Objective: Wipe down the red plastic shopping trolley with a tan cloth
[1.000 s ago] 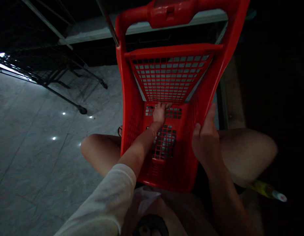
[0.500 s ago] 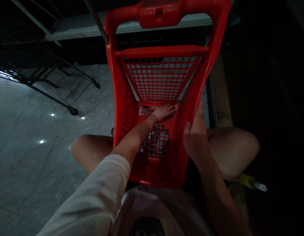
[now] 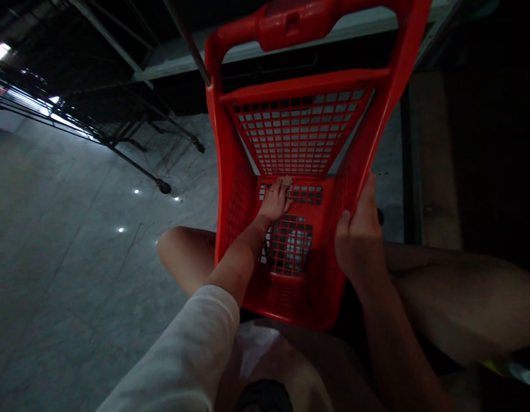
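A red plastic shopping cart point(image 3: 230, 171) lies tipped toward me between my knees, its open basket facing up at me. My left hand point(image 3: 275, 201) reaches deep inside and rests on the mesh bottom, fingers bent onto a small pale thing I cannot make out. My right hand point(image 3: 359, 237) grips the cart's right side wall from outside, thumb over the rim. The cart's handle bar point(image 3: 290, 23) is at the top of the view.
Grey tiled floor point(image 3: 67, 257) spreads to the left. A dark metal wire rack on wheels point(image 3: 119, 126) stands at the back left. A shelf edge point(image 3: 230, 54) runs behind the cart. A yellow bottle point(image 3: 511, 369) lies at the lower right by my leg.
My left hand slid from the right of the basket bottom back toward the middle. The view shifted right and my right leg stretched out.
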`<state>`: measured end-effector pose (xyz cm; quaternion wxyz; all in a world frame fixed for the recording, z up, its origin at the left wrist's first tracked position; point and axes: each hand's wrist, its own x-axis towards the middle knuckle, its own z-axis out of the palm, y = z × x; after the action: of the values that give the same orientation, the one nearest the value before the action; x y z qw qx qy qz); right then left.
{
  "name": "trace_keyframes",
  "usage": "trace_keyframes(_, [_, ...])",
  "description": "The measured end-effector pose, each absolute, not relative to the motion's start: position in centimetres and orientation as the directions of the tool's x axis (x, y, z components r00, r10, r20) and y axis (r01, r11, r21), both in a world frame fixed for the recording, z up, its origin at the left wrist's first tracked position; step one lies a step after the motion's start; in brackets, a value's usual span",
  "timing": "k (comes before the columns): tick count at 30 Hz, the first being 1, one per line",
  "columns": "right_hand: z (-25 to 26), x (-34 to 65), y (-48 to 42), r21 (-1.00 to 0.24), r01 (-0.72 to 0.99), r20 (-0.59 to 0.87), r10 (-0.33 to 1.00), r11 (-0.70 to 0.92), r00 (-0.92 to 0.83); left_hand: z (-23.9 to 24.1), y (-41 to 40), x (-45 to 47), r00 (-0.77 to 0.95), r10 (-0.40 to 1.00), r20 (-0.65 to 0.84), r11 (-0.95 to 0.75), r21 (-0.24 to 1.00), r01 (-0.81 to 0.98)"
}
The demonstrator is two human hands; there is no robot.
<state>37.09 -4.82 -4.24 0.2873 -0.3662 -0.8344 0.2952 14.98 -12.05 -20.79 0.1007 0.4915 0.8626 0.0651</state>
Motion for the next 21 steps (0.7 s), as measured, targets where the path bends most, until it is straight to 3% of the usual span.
trace_keyframes(4, [-4.3,37.3,-4.7,-0.68,0.45,0.271,0.769,0.578,-0.578,-20.0,-10.3,14.5,-0.295,0.943,-0.154,0.326,0.252,0.911])
trace_keyframes(9, [-4.6,37.5,-4.7,-0.625,0.446,0.312,0.729,0.641,-0.609,-18.6,-8.2,11.4,-0.157,0.945,-0.286,0.194,0.108,0.975])
trace_keyframes(13, [-5.1,37.2,-4.5,-0.625,0.424,0.343,0.719,0.655,-0.605,-18.7,-9.9,9.7,-0.279,0.924,-0.26,0.306,0.069,0.95])
trace_keyframes(17, [-5.6,36.5,-4.4,-0.641,0.413,0.33,0.718,0.647,-0.613,-19.5,-12.6,9.1,-0.51,0.823,-0.25,0.539,0.063,0.84])
trace_keyframes(21, [-5.8,35.7,-4.3,-0.637,0.413,0.329,0.714,0.651,-0.618,-20.4,-12.4,8.3,-0.621,0.749,-0.232,0.648,0.06,0.759])
